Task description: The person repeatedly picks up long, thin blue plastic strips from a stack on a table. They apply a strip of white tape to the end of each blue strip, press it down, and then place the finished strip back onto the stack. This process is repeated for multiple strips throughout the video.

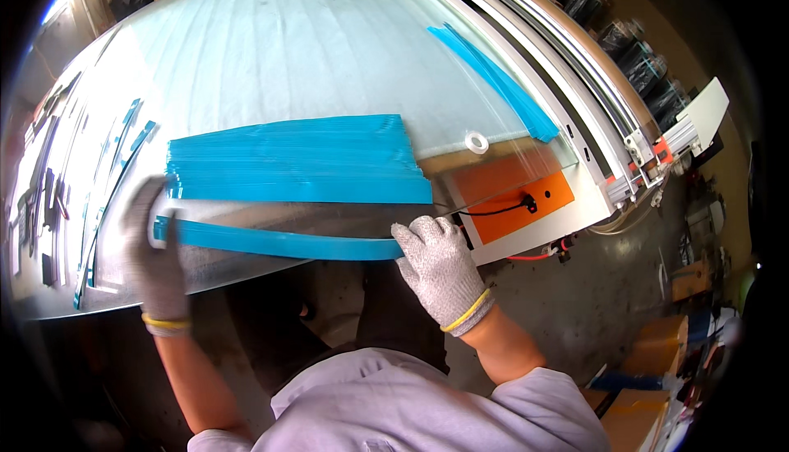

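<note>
We work at a wide table [271,41] with a pale, ribbed, glassy top that curves off to its far edge. Along the near edge lies a flat stack of blue strips [296,160], glossy and thin, squared up for easy picking. Below it, right on the near edge, one long blue strip [279,242] stretches between our gloved hands: the left hand [156,246], blurred, seems clenched on its end, the right hand [436,263] presses fingertips on the other, keeping it taut and straight. A small white ring [476,141] sits near the right edge.

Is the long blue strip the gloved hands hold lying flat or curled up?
Flat. The long blue strip lies stretched along the table edge between the left hand and right hand.
</note>
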